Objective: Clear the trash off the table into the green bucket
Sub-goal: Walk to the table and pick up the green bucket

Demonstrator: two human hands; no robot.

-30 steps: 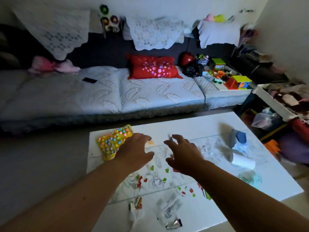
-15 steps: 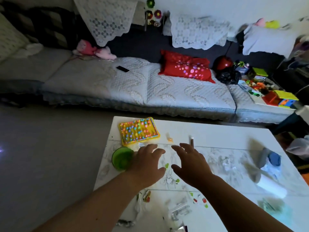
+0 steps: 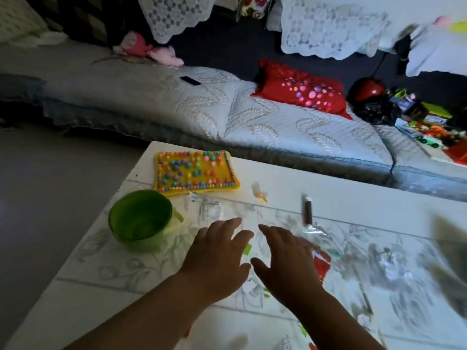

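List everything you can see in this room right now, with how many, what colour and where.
green bucket: one, green, near left part of the table
table: one, white with grey leaf pattern, foreground
yellow pad: one, yellow with coloured beads, far left corner of the table, behind the bucket
orange scrap: one, orange, right of the pad
dark stick: one, brown, far middle of the table
clear wrappers: several, transparent, between bucket and hands
small scraps: several, green and red, around the hands
red cushion: one, red with dots, on the grey couch
left hand: one, open, over the table
right hand: one, open, beside the left
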